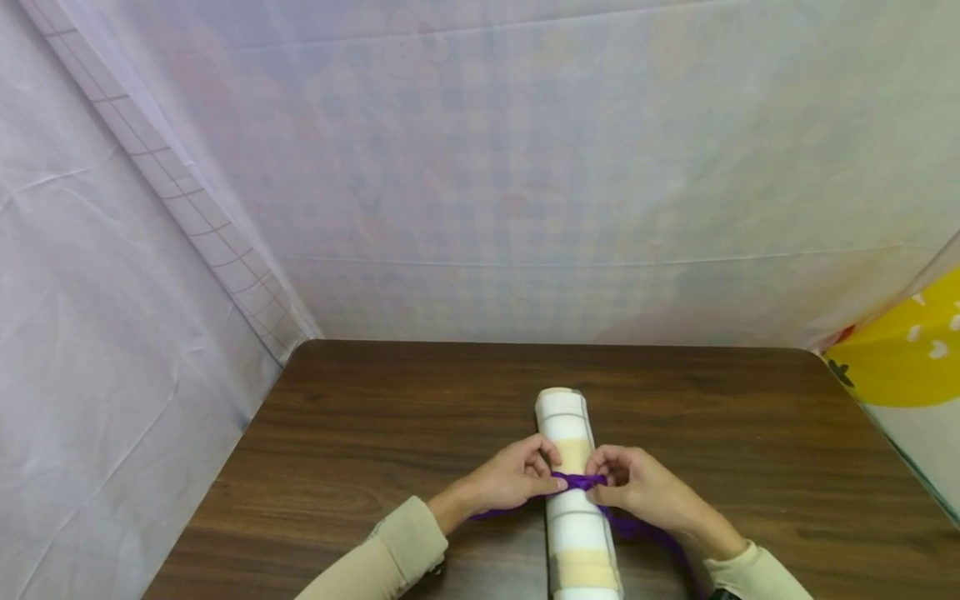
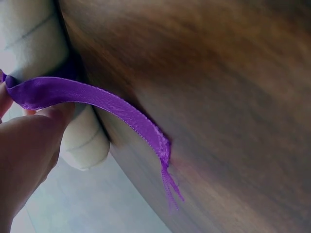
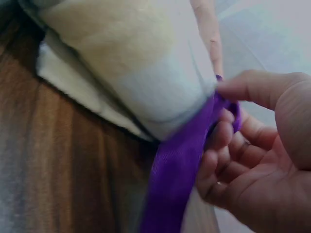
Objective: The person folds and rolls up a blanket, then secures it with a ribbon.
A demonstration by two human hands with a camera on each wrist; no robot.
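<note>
A rolled-up white cloth (image 1: 579, 533) with pale yellow bands and thin grey lines lies lengthwise on the table. Around its middle runs a purple ribbon (image 1: 577, 481), crossed on top of the roll. My left hand (image 1: 513, 473) pinches the ribbon from the left side, fingers curled. From the right, my right hand (image 1: 637, 483) pinches it between thumb and fingers, close to the other hand. In the left wrist view, one ribbon tail (image 2: 107, 99) arches away to a frayed tip. A longer, wide tail (image 3: 177, 165) hangs below the fingers in the right wrist view.
The dark wood table (image 1: 390, 400) has rounded far corners. White sheeting (image 1: 480, 183) hangs behind it and along the left side. A yellow patterned cloth (image 1: 907, 358) shows at the right, beyond the table edge.
</note>
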